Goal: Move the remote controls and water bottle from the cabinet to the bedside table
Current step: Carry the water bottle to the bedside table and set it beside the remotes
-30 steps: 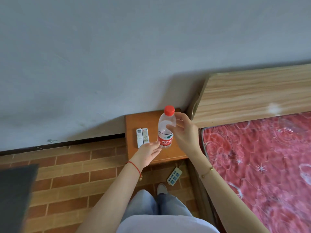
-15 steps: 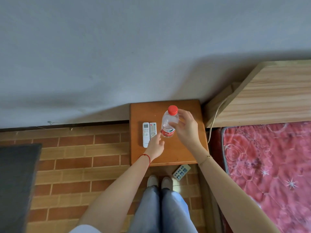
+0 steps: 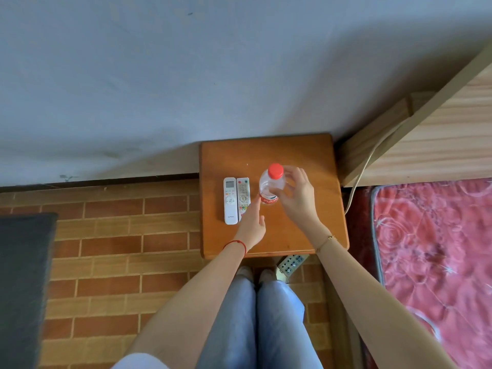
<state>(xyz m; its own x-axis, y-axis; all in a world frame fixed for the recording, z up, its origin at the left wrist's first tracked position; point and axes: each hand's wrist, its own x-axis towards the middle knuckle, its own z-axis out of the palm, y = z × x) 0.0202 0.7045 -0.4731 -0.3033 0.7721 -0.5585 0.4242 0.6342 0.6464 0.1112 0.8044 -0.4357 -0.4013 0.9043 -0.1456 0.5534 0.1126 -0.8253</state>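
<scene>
A clear water bottle [image 3: 268, 185] with a red cap and red label stands upright on the orange wooden bedside table [image 3: 266, 150]. My right hand [image 3: 298, 198] wraps its fingers around the bottle's right side. Two white remote controls lie side by side just left of the bottle: a plain one with a screen [image 3: 230, 201] and one with coloured buttons [image 3: 243, 194]. My left hand [image 3: 251, 227] reaches in with fingers stretched out and apart. Its fingertips are between the buttoned remote and the bottle's base, and it holds nothing.
A bed with a red patterned mattress [image 3: 439, 249] and a light wooden headboard [image 3: 439, 145] is to the right. A cable [image 3: 364, 169] hangs beside the table. A power strip [image 3: 291, 263] lies on the brick-pattern floor by my feet. A dark surface [image 3: 24, 275] fills the left edge.
The view has tilted down and closer over the table. My right hand has closed more around the bottle, and my left hand has slid forward toward the remotes and the bottle's base.
</scene>
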